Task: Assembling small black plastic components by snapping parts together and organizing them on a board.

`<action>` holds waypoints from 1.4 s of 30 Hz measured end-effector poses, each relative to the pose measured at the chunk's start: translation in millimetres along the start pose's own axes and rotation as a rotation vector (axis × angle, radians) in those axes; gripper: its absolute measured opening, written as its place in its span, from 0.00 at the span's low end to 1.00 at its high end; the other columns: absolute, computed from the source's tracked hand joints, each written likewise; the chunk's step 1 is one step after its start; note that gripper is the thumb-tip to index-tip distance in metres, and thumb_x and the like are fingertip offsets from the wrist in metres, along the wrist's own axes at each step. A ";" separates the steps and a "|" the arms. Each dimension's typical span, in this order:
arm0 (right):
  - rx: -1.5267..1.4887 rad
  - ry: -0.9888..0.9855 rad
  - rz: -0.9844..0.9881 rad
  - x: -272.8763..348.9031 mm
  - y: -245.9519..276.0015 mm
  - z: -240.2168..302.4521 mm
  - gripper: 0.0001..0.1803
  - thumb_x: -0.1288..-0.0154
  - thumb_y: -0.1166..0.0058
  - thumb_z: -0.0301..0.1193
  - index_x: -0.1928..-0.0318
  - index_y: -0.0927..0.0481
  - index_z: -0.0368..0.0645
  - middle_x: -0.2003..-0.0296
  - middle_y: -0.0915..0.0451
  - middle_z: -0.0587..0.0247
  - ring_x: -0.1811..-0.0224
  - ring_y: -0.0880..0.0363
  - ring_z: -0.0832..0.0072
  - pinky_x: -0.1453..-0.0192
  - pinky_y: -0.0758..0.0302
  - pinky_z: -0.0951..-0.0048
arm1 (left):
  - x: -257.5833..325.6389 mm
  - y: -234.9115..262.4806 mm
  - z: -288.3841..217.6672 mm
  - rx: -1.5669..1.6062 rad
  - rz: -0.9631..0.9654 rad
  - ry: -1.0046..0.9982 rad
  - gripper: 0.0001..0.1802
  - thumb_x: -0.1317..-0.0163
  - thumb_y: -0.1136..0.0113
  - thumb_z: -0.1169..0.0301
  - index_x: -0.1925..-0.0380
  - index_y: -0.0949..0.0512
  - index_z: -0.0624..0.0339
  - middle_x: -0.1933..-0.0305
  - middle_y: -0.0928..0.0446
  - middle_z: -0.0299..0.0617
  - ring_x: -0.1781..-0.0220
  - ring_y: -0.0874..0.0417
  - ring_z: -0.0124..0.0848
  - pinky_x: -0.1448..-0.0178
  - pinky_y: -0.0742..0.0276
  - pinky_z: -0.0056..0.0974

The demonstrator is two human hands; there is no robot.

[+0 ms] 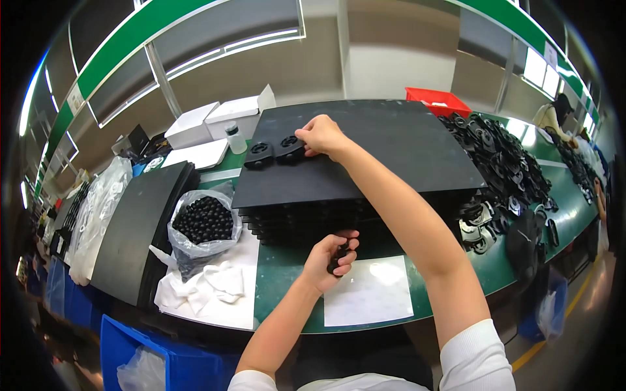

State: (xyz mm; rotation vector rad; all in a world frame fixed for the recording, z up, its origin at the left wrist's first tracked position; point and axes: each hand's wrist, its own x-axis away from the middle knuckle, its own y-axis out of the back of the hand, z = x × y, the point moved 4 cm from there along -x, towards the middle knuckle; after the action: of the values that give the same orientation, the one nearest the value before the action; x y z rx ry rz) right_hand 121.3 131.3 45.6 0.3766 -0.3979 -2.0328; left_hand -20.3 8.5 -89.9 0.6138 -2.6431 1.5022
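Note:
My right hand [323, 137] reaches over the top of a stack of black trays [365, 140]. Its fingers are pinched at the right edge of a black plastic part with a round hollow [288, 150]. A matching black plastic part [259, 156] lies just left of it on the same tray. Lower down, in front of the stack, my left hand [331, 262] is closed around small black pieces [338, 256]; their exact shape is mostly hidden by the fingers. A clear bag of shiny black balls [204, 220] stands left of the stack.
Right of the stack lies a heap of black plastic parts [502, 156], with a red bin [438, 100] behind. White sheet [368, 291], white gloves [203, 287], a clear bottle [235, 138] and white boxes [233, 117] share the green table. A blue crate [134, 355] stands below left.

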 end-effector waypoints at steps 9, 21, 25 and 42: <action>0.320 0.319 -0.067 71.5 123.7 20.0 0.16 0.40 0.48 0.35 0.57 0.22 0.35 0.66 0.21 0.60 0.69 0.22 0.76 0.68 0.24 0.76 | -6.0 6.9 0.2 -0.112 0.020 -0.013 0.10 0.35 0.51 0.65 0.60 0.31 0.58 0.70 0.32 0.35 0.81 0.40 0.19 0.85 0.49 0.21; 1.018 -0.216 -0.145 191.9 294.8 -165.8 0.11 0.52 0.37 0.35 0.67 0.17 0.46 0.69 0.18 0.57 0.63 0.20 0.62 0.57 0.24 0.64 | -5.0 1.0 3.1 -0.166 -0.108 -0.060 0.17 0.39 0.45 0.56 0.64 0.27 0.61 0.78 0.39 0.30 0.82 0.44 0.17 0.84 0.52 0.20; 0.988 -0.222 -0.316 200.7 275.0 -183.7 0.14 0.47 0.40 0.41 0.67 0.19 0.44 0.69 0.19 0.56 0.63 0.21 0.58 0.58 0.25 0.61 | -3.2 1.3 2.9 -0.173 -0.090 -0.059 0.16 0.38 0.46 0.58 0.62 0.27 0.61 0.77 0.38 0.31 0.82 0.44 0.17 0.84 0.52 0.20; 0.960 -0.396 -0.447 206.3 273.0 -183.0 0.36 0.62 0.29 0.43 0.52 0.32 0.48 0.62 0.21 0.50 0.56 0.24 0.52 0.54 0.28 0.56 | -3.7 -1.2 0.3 -0.155 -0.074 -0.087 0.14 0.37 0.47 0.67 0.54 0.28 0.60 0.71 0.34 0.34 0.81 0.42 0.18 0.84 0.50 0.20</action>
State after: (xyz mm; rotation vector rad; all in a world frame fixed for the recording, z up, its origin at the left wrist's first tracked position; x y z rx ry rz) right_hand 316.5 -197.3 -21.8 0.6759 -1.6767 -2.2190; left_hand -16.4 8.9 -89.9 0.7712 -2.7338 1.2654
